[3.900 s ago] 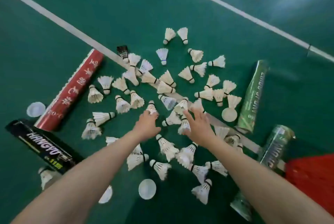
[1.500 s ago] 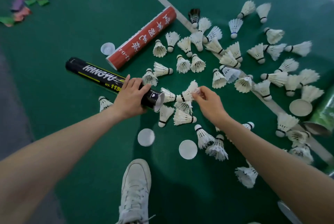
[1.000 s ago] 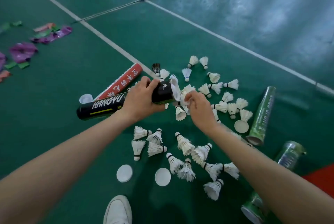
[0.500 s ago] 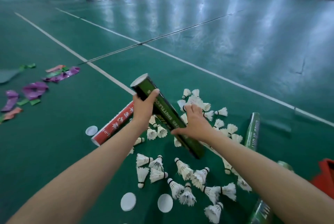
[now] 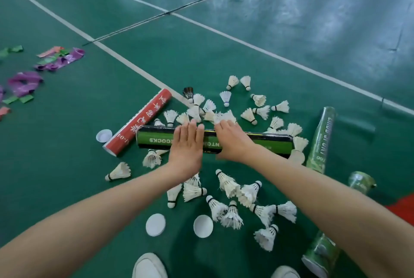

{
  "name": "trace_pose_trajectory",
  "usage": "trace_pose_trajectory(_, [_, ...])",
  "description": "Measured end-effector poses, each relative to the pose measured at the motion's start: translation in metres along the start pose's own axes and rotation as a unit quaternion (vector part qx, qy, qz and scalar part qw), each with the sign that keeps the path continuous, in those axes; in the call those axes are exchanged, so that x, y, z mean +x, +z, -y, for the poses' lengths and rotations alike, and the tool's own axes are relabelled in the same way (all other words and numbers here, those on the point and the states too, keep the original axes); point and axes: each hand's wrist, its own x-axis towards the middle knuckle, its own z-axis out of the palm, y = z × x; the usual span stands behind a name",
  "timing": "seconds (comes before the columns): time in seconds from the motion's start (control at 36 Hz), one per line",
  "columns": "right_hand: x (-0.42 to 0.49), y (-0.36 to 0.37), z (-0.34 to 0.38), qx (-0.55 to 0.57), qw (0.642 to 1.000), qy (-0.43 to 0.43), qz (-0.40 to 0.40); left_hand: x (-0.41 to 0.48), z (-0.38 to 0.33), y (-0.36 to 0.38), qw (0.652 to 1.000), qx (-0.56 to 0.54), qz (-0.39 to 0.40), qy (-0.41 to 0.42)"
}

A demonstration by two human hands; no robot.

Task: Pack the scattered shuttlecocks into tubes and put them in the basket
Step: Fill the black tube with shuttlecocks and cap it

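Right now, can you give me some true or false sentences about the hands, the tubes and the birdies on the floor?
1. Both hands rest on the black and green tube. True: the left hand and the right hand lie on it side by side.
2. That tube stands upright. False: it lies sideways.
3. The red tube lies to the left of the hands. True.
4. All the shuttlecocks are packed away. False: many lie scattered on the green floor.
5. Three white lids lie near the white shoe. False: two round lids lie there.
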Motion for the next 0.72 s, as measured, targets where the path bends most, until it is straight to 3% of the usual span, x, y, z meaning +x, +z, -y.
trace_pose_trajectory(0.06, [0.004,0.012,0.0,0.01,1.0,-0.027,-0.005,0.012,0.01,0.02,0.999,0.037,-0.001,0.036])
trace_pose_trajectory(0.19, [0.008,0.037,-0.01,-0.011,0.998,-0.056,0.001,0.029,0.023,0.062,0.996,-0.054,0.024,0.062])
trace_pose_trajectory(0.33, [0.014,0.064,-0.037,-0.064,0.995,-0.071,0.011,0.024,0.048,0.104,0.993,-0.102,0.054,-0.003])
trace_pose_trajectory(0.47, [0.024,0.095,-0.029,-0.053,0.994,-0.099,-0.01,0.026,0.036,0.126,0.996,-0.048,0.065,0.041])
trace_pose_trajectory(0.53, [0.028,0.108,-0.014,-0.022,0.993,-0.111,-0.016,0.031,0.023,0.131,0.995,-0.066,0.046,0.067])
trace_pose_trajectory(0.64, [0.03,0.115,-0.005,0.129,0.988,-0.081,-0.029,0.028,0.025,0.137,0.991,-0.091,0.095,0.034])
trace_pose_trajectory(0.72, [0.021,0.111,-0.02,0.321,0.943,0.005,-0.085,0.014,0.042,0.142,0.989,-0.09,0.112,-0.015])
